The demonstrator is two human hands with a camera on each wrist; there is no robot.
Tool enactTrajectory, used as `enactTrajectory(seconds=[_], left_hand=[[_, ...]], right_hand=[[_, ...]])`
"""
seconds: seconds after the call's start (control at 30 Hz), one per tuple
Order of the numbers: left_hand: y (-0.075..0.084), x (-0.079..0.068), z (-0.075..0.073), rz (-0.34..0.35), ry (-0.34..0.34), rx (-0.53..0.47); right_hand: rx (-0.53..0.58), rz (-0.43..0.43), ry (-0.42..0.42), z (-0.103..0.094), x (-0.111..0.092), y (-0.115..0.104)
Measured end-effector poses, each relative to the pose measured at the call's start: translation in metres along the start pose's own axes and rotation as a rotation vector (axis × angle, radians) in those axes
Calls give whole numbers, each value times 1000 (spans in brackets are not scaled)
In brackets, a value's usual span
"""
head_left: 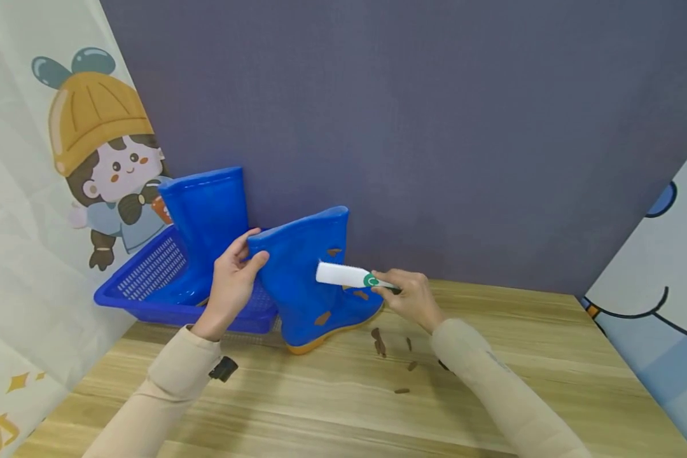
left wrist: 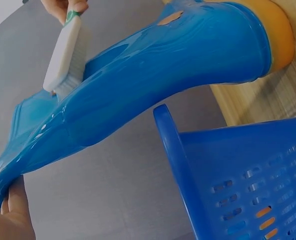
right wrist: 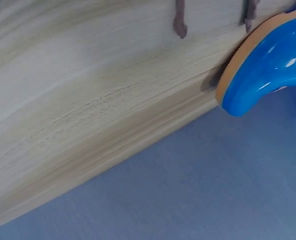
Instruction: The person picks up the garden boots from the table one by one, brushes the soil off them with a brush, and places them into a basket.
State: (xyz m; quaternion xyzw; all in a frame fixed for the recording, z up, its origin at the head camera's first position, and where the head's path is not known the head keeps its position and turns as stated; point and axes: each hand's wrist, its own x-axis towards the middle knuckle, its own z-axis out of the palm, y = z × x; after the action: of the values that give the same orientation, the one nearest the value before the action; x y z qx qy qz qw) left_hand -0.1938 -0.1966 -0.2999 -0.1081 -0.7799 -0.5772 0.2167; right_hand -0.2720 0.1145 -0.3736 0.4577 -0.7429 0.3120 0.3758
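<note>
A blue rain boot [head_left: 300,273] with a yellow sole stands on the table, its shaft leaning left. My left hand [head_left: 231,283] pinches the rim of its shaft between thumb and fingers. Several brown patches [head_left: 323,318] stick to the boot's side and foot. In my right hand [head_left: 409,296] is a white scrubbing brush [head_left: 340,275], gripped by its handle. The left wrist view has the bristles of the brush [left wrist: 63,57] right at the boot's shaft. Only the toe of the boot [right wrist: 267,70] appears in the right wrist view, and the right hand is out of that frame.
Behind my left hand, a blue plastic basket [head_left: 149,267] holds a second blue boot [head_left: 208,213]. Several brown scraps [head_left: 379,342] lie on the wooden table [head_left: 492,331] in front of the boot. A grey panel [head_left: 412,140] rises along the table's back edge.
</note>
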Motion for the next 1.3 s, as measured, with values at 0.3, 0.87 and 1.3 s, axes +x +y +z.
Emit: enactTrajectory(seconds=[0.3,0.87,1.3], left_hand=[[1,-1,0,16,5,-35],[4,-5,9,31,-25,-44],[5,-7,7,11,-3,-12]], right_hand=[[63,-27,167,-4,30,-4],[148,153,57,8,22,2],[199,314,-71,9,12,-3]])
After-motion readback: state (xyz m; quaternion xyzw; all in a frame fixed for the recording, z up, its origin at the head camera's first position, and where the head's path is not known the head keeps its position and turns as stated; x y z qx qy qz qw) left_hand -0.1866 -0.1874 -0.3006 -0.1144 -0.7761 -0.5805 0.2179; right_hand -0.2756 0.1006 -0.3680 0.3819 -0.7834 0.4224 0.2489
